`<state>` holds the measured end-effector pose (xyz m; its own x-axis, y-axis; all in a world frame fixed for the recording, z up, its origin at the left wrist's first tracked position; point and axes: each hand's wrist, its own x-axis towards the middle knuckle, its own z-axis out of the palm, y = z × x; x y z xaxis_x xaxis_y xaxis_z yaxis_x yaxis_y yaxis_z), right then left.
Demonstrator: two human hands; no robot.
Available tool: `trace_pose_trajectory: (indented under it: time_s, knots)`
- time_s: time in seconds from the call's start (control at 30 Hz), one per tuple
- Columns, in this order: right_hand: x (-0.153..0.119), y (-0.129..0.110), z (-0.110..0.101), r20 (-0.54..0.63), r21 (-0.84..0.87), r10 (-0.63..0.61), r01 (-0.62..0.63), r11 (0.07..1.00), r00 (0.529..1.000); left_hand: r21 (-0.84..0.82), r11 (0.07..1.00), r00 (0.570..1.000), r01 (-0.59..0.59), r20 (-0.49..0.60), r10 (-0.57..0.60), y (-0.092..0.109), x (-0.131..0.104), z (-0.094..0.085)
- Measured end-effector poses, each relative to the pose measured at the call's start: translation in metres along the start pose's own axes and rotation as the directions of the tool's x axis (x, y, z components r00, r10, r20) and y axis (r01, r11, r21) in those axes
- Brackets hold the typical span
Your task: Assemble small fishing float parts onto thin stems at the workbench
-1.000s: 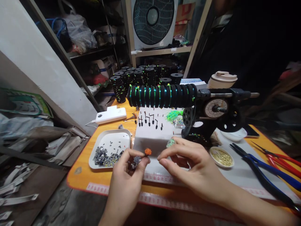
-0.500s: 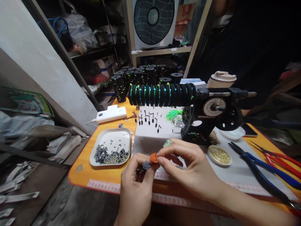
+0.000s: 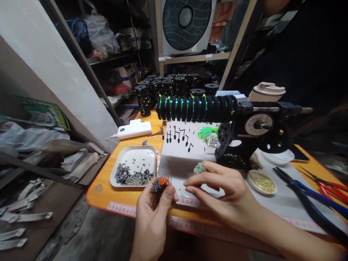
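Left hand [image 3: 153,208]: clasps orange bundle [image 3: 163,180] beside grey bundle [image 3: 156,186]; a light, steady pinch should suit fine strands.
Right hand [image 3: 221,186]: grasps green bundle [image 3: 199,168] among its fingers; index and thumb nearly meet (pinching anything? I cannot tell), best working one piece at a time.
Paper [image 3: 174,165]: lies below, likely catching dropped bits.
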<state>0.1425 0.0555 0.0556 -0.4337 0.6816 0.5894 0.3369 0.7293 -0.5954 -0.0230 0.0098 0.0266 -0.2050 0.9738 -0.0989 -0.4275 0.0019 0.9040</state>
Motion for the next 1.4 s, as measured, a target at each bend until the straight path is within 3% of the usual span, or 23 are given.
trace_pose_trajectory:
  time_s: [0.1,0.3,0.57,0.8,1.0,1.1,1.23,1.3,1.4]
  knots:
    - [-0.001,0.004,0.000,0.050,-0.078,-0.052,0.056,0.995,0.997,0.008,1.000,1.000,-0.014,-0.013,0.015,0.001,-0.001,-0.002]
    - [-0.003,0.001,0.002,0.101,-0.113,-0.084,0.095,0.989,0.991,0.165,0.973,0.976,-0.164,-0.113,0.184,-0.001,-0.005,0.003]
    - [-0.004,-0.001,0.003,0.092,-0.086,-0.068,0.076,0.993,0.993,0.227,0.958,0.970,-0.175,-0.130,0.208,-0.002,-0.005,0.006]
    - [-0.002,0.001,-0.001,0.073,0.070,0.073,-0.078,0.994,0.995,0.246,0.948,0.973,-0.201,-0.062,0.223,-0.004,-0.006,0.005]
    - [-0.003,0.001,0.000,0.082,0.117,0.101,-0.111,0.987,0.991,0.229,0.952,0.975,-0.205,-0.032,0.218,-0.006,-0.008,0.011]
    - [-0.002,-0.001,-0.002,0.081,0.054,0.063,-0.068,0.996,0.995,0.278,0.915,0.946,-0.292,-0.057,0.319,-0.008,-0.003,0.001]
    - [0.002,0.000,-0.010,-0.002,-0.026,0.033,-0.033,0.999,0.999,0.418,0.830,0.861,-0.369,-0.184,0.475,-0.005,0.011,-0.027]
    - [0.003,0.000,-0.012,-0.009,-0.018,0.039,-0.039,0.999,0.999,0.487,0.801,0.884,-0.348,-0.116,0.454,-0.002,0.015,-0.035]
    - [0.002,0.001,-0.010,0.011,0.025,0.014,-0.014,1.000,1.000,0.615,0.720,0.936,-0.322,0.096,0.338,0.000,0.018,-0.034]
